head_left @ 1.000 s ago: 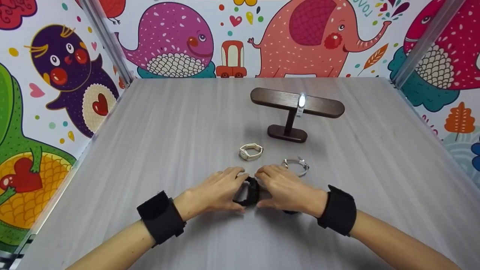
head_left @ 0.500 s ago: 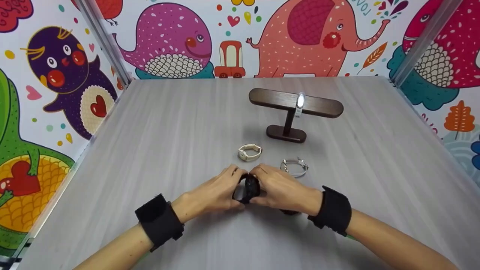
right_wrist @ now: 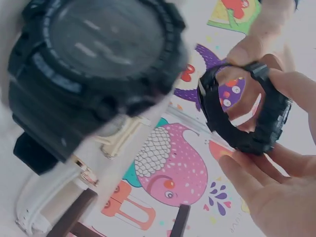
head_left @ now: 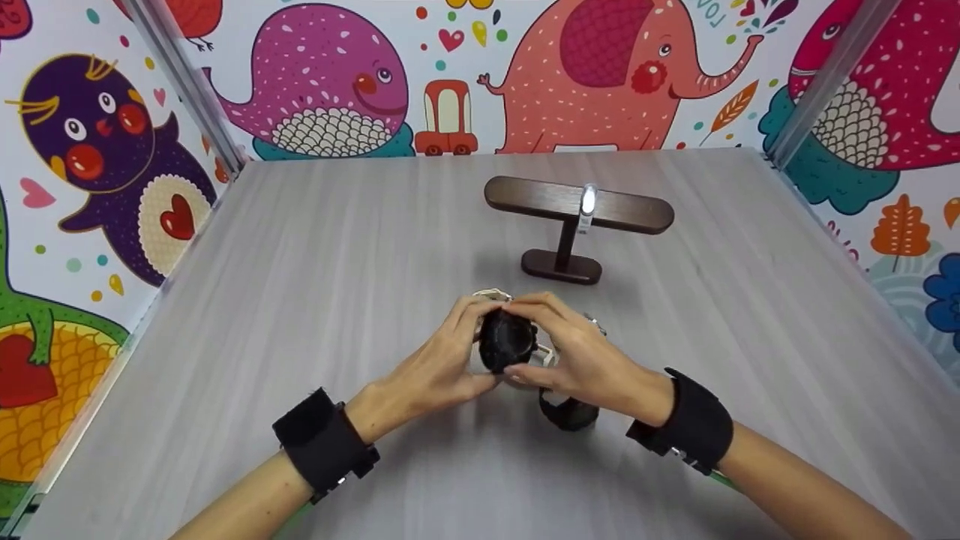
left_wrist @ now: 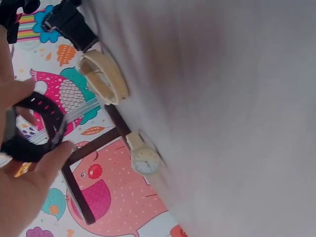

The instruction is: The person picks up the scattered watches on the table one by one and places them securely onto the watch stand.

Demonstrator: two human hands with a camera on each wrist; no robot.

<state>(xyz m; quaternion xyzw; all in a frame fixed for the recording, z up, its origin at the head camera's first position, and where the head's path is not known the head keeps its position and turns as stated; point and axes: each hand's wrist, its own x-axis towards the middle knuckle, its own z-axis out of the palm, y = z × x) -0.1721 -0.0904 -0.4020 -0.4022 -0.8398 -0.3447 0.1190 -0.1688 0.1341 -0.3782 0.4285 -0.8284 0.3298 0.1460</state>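
Observation:
A black wristwatch with a round face is raised off the table between both hands. My left hand grips its left side, thumb below and fingers above. From the right, my right hand holds it with fingertips at top and bottom. The closed loop of its strap shows in the right wrist view, where the watch hangs between the fingers. Under the right hand, a second black watch stands on the table. A cream watch sits behind the hands, partly hidden in the head view.
Toward the back stands a dark wooden T-shaped watch stand with a silver-white watch on its bar. A pale-banded watch lies mostly hidden behind the right hand. Printed cartoon panels wall the table's back and sides.
Both hands have lifted the black watch from the table and turned its face upward toward the head camera. The second black watch has come more into sight beneath the right hand.

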